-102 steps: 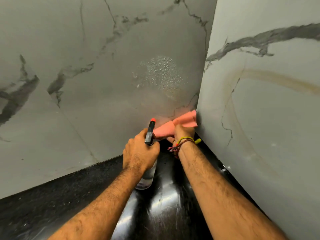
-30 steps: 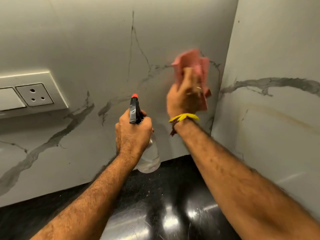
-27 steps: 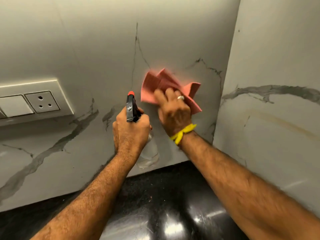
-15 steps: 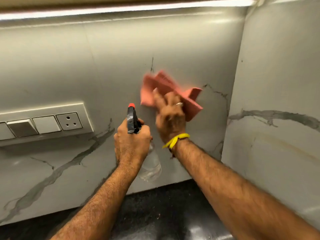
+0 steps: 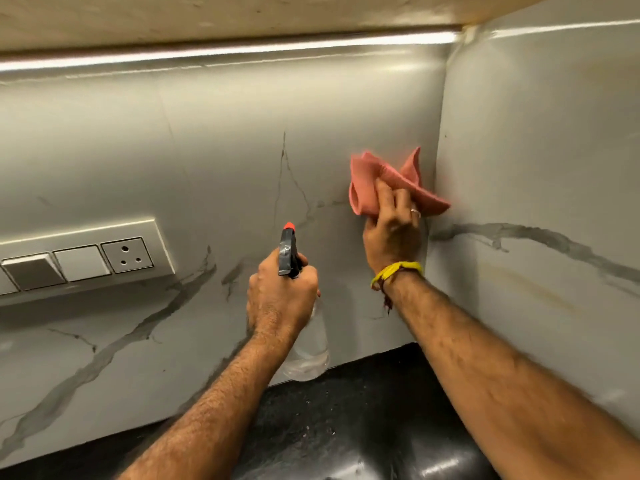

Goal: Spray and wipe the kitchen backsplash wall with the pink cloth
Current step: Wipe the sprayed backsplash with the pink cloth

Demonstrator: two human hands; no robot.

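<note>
One pink cloth [image 5: 388, 183] lies bunched against the marble backsplash wall [image 5: 221, 161], close to the inner corner where it meets the side wall [image 5: 540, 140]. The right hand [image 5: 393, 233] presses it flat to the stone, fingers spread over it; one ring and a yellow wristband [image 5: 396, 270] show. The left hand [image 5: 280, 296] is wrapped around one clear spray bottle [image 5: 306, 355], its red-tipped nozzle aimed at the wall, above the black worktop [image 5: 363, 427]. One switch plate [image 5: 79, 261] with a single socket sits toward the left.
</note>
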